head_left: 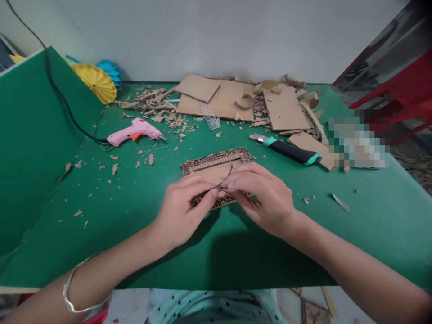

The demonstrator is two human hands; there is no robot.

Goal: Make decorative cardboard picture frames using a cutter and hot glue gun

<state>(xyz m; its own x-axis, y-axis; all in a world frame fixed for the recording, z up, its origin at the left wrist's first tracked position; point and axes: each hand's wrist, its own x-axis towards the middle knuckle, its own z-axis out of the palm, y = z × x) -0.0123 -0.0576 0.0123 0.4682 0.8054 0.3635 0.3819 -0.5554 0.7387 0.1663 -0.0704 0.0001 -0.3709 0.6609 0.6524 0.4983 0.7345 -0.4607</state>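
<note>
Both my hands meet over a shallow rectangular cardboard tray (pixel 216 157) with corrugated strips around its rim. My left hand (pixel 184 207) pinches a thin corrugated cardboard strip (pixel 230 172) between thumb and fingertips. At the same spot, my right hand (pixel 265 193) grips the strip too, and one end of it curls up above the fingers. The fingers hide part of the strip and the front side of the tray.
Left of the tray lies a pink glue gun (pixel 137 132) with a black cord. A utility knife (pixel 290 150) rests to the right, its blade partly out. Cardboard sheets (pixel 216 101) and scraps (pixel 155 99) cover the back; paper fans (pixel 96 83) lean at the left.
</note>
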